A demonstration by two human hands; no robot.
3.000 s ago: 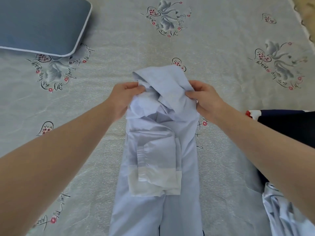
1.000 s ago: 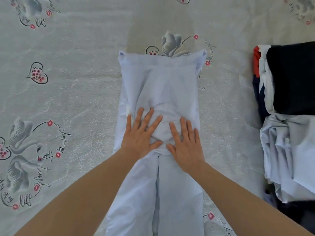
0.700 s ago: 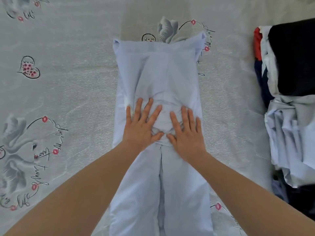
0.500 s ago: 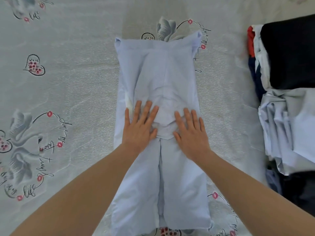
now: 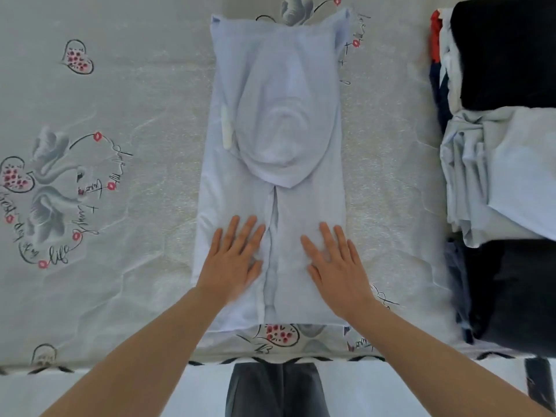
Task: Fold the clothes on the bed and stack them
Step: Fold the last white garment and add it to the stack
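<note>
The person's left hand and right hand are lying flat, fingers straight and gripping nothing, pressing on the near end of the pale blue garment, which is lying lengthwise mid-bed. A stack of clothes is sitting to the right.
</note>
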